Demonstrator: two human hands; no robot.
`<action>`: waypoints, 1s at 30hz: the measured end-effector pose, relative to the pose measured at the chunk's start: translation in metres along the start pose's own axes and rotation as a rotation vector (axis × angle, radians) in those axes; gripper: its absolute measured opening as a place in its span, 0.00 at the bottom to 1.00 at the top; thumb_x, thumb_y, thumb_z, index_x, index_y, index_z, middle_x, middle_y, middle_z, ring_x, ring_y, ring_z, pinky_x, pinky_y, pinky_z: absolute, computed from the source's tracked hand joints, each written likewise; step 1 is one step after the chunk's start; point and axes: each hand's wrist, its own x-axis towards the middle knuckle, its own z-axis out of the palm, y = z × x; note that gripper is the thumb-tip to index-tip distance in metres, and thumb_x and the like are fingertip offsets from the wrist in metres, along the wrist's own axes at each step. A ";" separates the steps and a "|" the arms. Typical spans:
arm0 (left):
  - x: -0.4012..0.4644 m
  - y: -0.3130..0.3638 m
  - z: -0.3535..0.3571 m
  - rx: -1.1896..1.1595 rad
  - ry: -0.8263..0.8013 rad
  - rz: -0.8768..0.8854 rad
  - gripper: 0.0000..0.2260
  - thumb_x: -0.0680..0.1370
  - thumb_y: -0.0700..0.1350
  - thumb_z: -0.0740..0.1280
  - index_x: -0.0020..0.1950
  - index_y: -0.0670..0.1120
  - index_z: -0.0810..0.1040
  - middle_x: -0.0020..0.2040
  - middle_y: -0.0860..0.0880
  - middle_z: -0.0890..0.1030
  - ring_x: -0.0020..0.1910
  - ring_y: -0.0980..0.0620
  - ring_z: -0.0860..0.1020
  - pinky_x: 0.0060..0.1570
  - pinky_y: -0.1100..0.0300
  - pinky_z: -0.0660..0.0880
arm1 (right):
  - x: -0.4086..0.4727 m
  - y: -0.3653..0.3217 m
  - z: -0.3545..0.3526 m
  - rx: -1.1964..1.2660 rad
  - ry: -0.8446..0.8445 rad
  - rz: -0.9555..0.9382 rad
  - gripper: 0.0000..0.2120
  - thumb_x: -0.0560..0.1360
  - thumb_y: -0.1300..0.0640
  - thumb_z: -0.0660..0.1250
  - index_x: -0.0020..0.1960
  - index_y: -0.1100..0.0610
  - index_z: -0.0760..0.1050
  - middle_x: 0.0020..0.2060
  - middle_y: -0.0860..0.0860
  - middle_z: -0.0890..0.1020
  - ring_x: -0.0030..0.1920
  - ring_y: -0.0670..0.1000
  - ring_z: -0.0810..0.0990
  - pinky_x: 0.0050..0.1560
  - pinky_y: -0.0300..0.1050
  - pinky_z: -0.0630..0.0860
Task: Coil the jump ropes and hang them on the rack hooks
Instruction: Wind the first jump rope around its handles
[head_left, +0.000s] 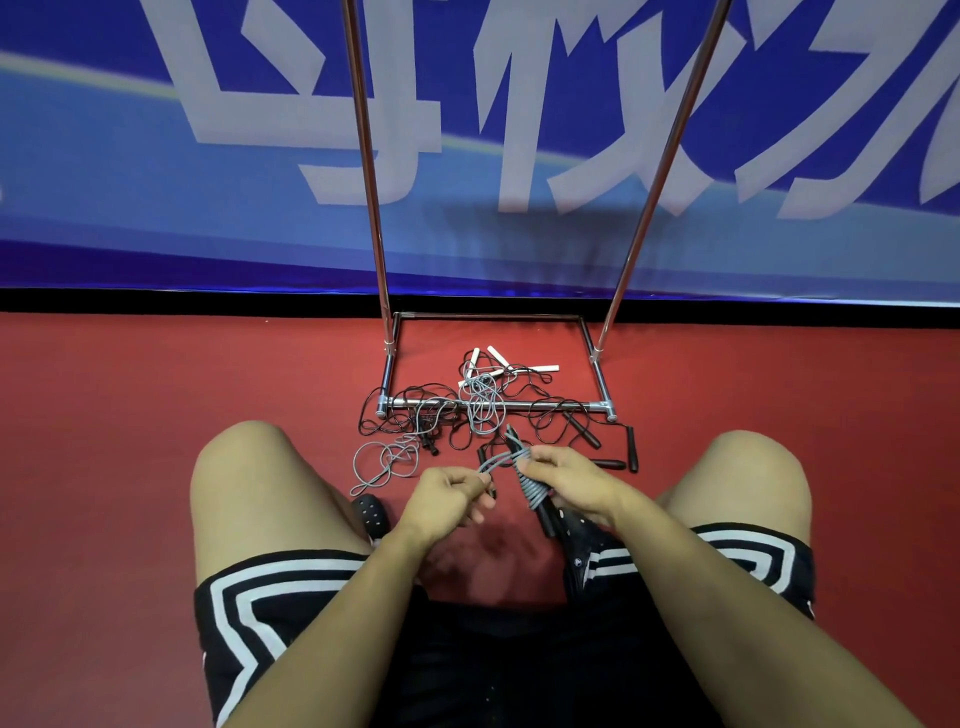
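A grey jump rope (387, 460) trails in loose loops on the red floor and runs up into both hands. My right hand (569, 480) grips its black handles (543, 512), with several grey turns wound around them. My left hand (449, 499) pinches the free grey strand just left of that bundle. Beyond the hands, a tangle of black ropes (415, 410) with black handles (613, 449) and a rope with white handles (498, 364) lies over the base of the chrome rack (519, 405). The rack's hooks are out of view.
The rack's two chrome uprights (371, 171) rise toward a blue banner wall (156, 182). My bare knees (244, 467) flank the hands on both sides, and a black perforated shoe (370, 514) lies by the left thigh. Red floor spreads left and right.
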 end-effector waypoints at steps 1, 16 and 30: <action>-0.002 0.001 -0.001 0.012 0.008 0.011 0.11 0.83 0.42 0.66 0.45 0.41 0.83 0.36 0.47 0.83 0.24 0.54 0.74 0.26 0.64 0.67 | -0.002 -0.002 -0.001 -0.029 0.017 -0.017 0.10 0.81 0.53 0.69 0.60 0.55 0.79 0.48 0.48 0.85 0.47 0.45 0.83 0.47 0.41 0.79; -0.002 0.005 -0.001 0.048 0.113 0.209 0.12 0.84 0.36 0.63 0.44 0.36 0.82 0.32 0.49 0.79 0.25 0.64 0.71 0.33 0.71 0.67 | -0.002 -0.002 0.014 -0.021 -0.088 -0.068 0.17 0.81 0.60 0.69 0.66 0.60 0.66 0.48 0.61 0.87 0.48 0.59 0.87 0.48 0.47 0.82; 0.007 -0.005 0.002 0.055 0.122 0.184 0.08 0.81 0.36 0.68 0.47 0.43 0.85 0.34 0.53 0.84 0.29 0.58 0.70 0.36 0.63 0.70 | 0.001 -0.002 0.010 0.053 -0.019 -0.136 0.14 0.79 0.60 0.71 0.64 0.57 0.74 0.38 0.56 0.80 0.32 0.50 0.76 0.34 0.44 0.74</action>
